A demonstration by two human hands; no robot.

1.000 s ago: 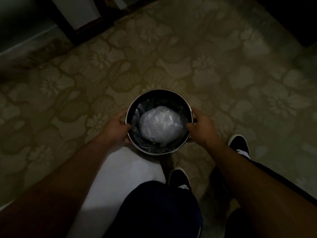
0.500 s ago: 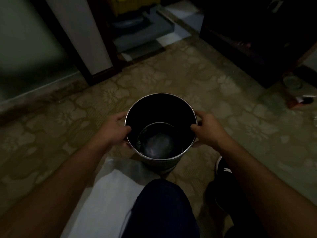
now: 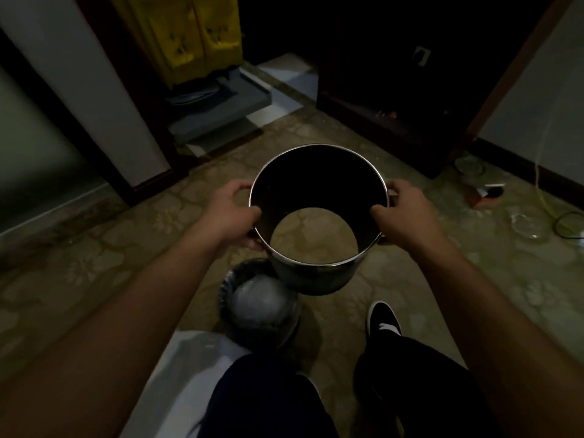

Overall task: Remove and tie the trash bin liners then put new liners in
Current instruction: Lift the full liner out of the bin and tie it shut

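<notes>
Two hands hold one metal bin shell between them, and we take the scene from our left across to our right. Low and to the left of the grip, a pale sheet lies on the patterned carpet. The left hand clasps the shell's left rim, thumb inside the wall and fingers curled round the outside. The shell is a dark cylinder with a bright edge. Through its open bottom we see carpet, so it holds nothing. Directly below the grip and a little toward the left hand stands the inner bucket on the floor. Its black liner is crinkled around the top, and a whitish bundle sits inside. The shell's lower edge overlaps the bucket's far side in our view; we cannot tell whether they touch. The right hand closes on the right rim in the same way, thumb in and fingers out. Beneath that hand is a black shoe with a white mark. Beyond the grip stands a yellow bag, and well to the right a glass dish rests on the floor.
</notes>
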